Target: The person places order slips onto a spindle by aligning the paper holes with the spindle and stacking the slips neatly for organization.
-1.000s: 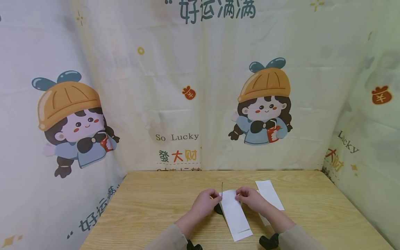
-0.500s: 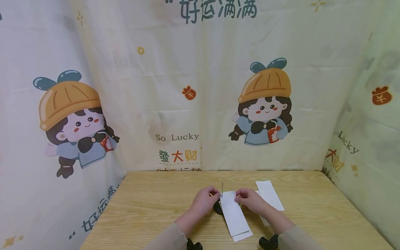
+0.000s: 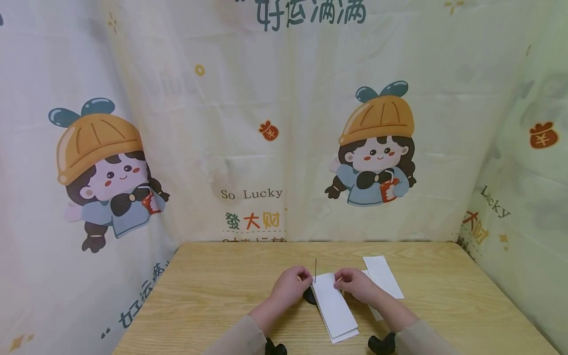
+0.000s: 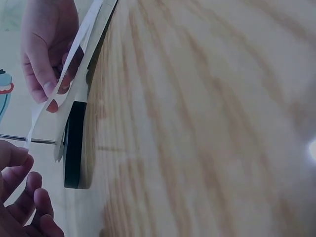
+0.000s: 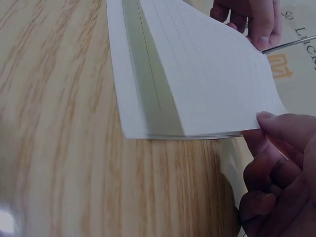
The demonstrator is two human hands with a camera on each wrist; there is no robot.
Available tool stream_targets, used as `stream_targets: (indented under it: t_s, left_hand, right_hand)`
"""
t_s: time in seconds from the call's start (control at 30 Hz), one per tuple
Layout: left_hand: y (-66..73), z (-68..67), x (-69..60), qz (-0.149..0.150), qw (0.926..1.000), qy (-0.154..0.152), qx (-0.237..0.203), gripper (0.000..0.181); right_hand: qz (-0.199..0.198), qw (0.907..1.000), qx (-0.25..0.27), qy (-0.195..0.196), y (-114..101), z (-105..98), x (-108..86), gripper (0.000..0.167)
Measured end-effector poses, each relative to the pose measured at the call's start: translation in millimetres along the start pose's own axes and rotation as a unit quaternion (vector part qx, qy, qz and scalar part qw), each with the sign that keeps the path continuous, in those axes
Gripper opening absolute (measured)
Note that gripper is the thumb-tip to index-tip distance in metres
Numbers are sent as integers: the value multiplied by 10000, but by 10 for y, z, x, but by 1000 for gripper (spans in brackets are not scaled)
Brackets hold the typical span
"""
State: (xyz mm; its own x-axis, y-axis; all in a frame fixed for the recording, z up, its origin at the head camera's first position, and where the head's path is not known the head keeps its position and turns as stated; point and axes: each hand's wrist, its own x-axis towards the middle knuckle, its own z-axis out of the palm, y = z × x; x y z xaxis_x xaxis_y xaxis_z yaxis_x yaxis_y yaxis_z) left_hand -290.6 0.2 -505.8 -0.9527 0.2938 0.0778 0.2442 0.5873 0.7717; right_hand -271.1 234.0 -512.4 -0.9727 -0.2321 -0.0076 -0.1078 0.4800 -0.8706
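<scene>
A white paper slip (image 3: pixel 338 308) is held at its far end by both hands, over at least one more slip whose edge shows beneath. My left hand (image 3: pixel 290 286) pinches the far left corner, close to a thin upright metal spike (image 3: pixel 315 266). My right hand (image 3: pixel 356 284) pinches the far right corner, thumb on top in the right wrist view. The spike rises from a round black base (image 4: pixel 74 143), partly hidden by the paper. It stands at the slip's far edge; whether it pierces the top slip I cannot tell.
More white slips (image 3: pixel 383 277) lie on the wooden table (image 3: pixel 222 286) to the right, partly behind the right forearm. Black pieces (image 3: pixel 382 343) sit near both sleeves. A printed cloth (image 3: pixel 248 162) hangs behind and at both sides of the table.
The top slip has shifted a little toward me and now lies more squarely over the slip beneath. Both hands keep nearly the same places.
</scene>
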Motion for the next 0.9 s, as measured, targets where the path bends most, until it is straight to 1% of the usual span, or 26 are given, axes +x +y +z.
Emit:
stream_targets:
  t_s: [0.13,0.4,0.53,0.77,0.9]
  left_hand:
    - [4,-9,-13,19,9998,-61,172,11]
    - [-10,-13,-15,267,9984,-106,483,12]
    - [-29,-7,2,323,9977,-126,588,12]
    - [-72,18,16,290,9955,-221,872,14]
    - [-76,19,18,265,9949,-265,937,15]
  right_hand:
    - [45,9999,-88,-23,1,1,-8,15]
    - [196,9994,-282,-99,8,2,-8,11]
    - [312,9989,-315,-138,-8,8,-5,9]
    - [499,9971,-574,-76,-45,25,-19,9]
    - [592,9955,-738,-51,-65,37,-26,10]
